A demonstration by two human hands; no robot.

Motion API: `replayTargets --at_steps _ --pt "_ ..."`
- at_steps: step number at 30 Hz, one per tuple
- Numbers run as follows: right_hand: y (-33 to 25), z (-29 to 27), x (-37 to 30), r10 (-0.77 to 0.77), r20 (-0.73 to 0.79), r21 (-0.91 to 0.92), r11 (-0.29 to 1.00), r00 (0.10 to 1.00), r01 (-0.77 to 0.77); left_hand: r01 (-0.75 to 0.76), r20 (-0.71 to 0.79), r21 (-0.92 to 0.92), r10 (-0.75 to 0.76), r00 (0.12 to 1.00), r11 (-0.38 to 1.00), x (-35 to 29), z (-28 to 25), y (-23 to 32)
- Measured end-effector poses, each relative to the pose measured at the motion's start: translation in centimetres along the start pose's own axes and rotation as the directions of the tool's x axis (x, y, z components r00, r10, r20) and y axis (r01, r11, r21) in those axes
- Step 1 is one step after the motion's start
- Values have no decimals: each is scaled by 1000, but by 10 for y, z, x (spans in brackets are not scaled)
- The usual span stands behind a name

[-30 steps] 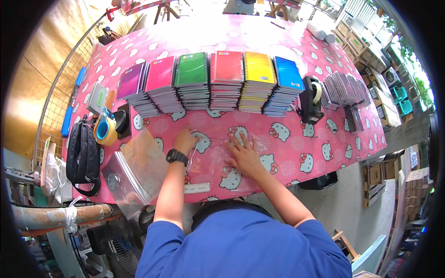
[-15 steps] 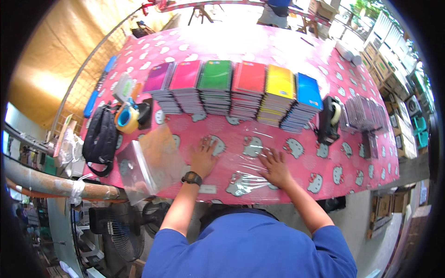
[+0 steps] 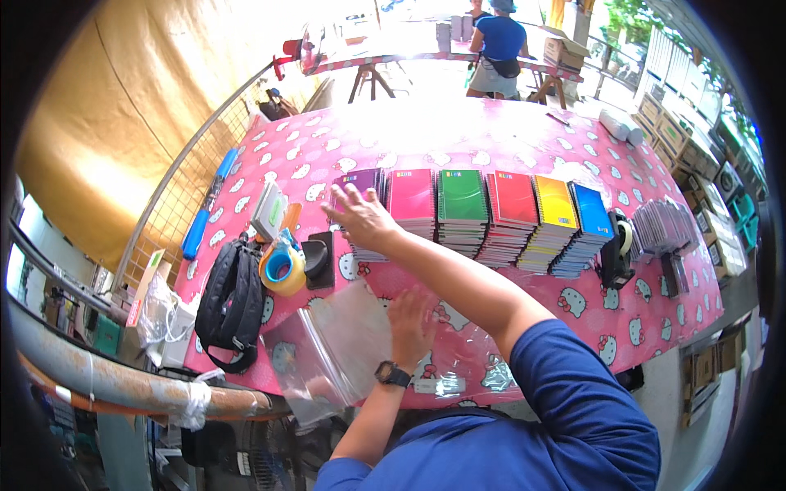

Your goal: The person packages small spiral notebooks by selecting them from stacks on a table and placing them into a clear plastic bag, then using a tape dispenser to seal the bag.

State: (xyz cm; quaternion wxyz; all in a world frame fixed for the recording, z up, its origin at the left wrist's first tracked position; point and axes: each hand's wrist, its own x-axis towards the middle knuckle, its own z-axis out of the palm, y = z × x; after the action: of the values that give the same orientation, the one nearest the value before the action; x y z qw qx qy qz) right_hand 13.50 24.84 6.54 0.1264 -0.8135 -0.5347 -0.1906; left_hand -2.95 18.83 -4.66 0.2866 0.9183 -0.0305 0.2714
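My right hand reaches across to the left, fingers spread, over the purple spiral notebooks and partly covering that stack. Whether it touches the top cover I cannot tell. My left hand, with a watch on the wrist, lies flat near the table's front edge, at the right side of a pile of clear plastic bags. Shiny clear plastic covers the cloth beside it. To the right of the purple stack stand pink, green, red, yellow and blue notebook stacks.
On the left lie a black pouch, tape rolls and a black holder. A tape dispenser and clear plastic cases stand right, on the pink patterned tablecloth. Another person is at a far table.
My right hand has lifted off the plastic and swung left to the purple stack. My left hand stays flat near the bags. The view has shifted, showing more of the far side.
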Motion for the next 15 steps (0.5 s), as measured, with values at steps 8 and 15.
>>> replayTargets --at_steps 8,15 --pt "-12 3 40 29 226 -39 999 974 -21 158 -334 -164 -205 920 974 12 -85 -53" --pt "-31 -55 -1 -188 -99 350 913 977 211 57 -618 246 111 778 968 78 -161 -47"
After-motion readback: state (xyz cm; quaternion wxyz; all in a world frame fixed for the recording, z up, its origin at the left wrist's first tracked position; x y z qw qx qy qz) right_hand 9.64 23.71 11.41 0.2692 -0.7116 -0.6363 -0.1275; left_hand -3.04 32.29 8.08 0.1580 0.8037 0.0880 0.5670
